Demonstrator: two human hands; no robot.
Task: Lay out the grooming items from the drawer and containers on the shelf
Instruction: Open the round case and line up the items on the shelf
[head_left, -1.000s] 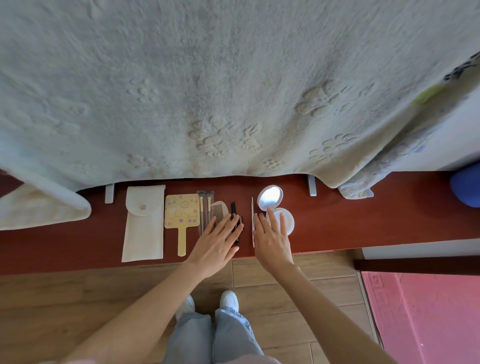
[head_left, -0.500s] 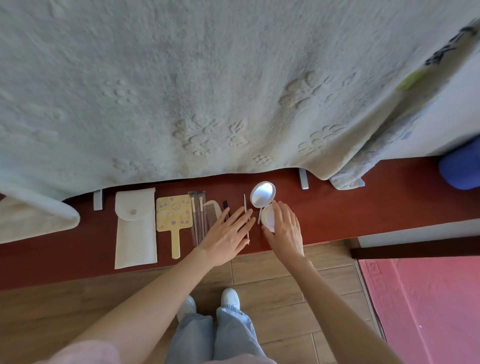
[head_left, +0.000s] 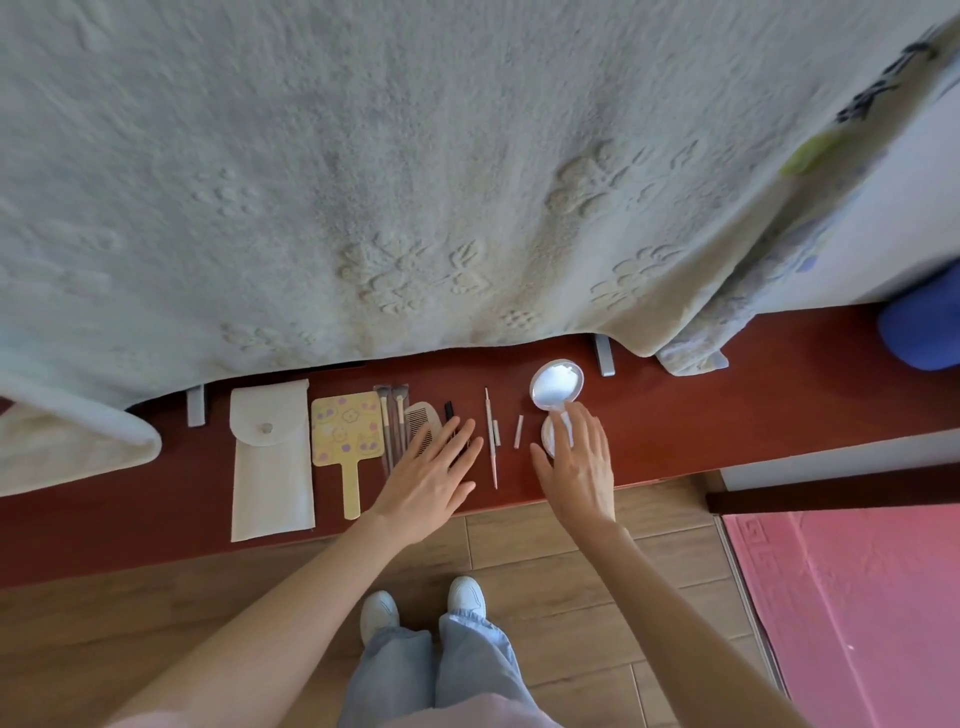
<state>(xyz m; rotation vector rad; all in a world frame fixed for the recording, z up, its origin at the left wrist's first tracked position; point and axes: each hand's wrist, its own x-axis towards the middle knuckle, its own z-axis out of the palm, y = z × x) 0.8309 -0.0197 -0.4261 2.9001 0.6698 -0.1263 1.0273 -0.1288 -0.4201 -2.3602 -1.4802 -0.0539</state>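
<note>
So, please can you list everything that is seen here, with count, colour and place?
pouch: 1, white, far left on shelf
hand mirror: 1, yellow, right of pouch
brushes: 2, in clear sleeve, beside mirror
comb: 1, pale, partly under left hand
thin tool: 1, pinkish, between the hands
compact: 1, white, open, under right hand
blanket: 1, pale, hanging above
mat: 1, pink, floor right
left hand: flat, fingers straight
right hand: fingers on compact
</note>
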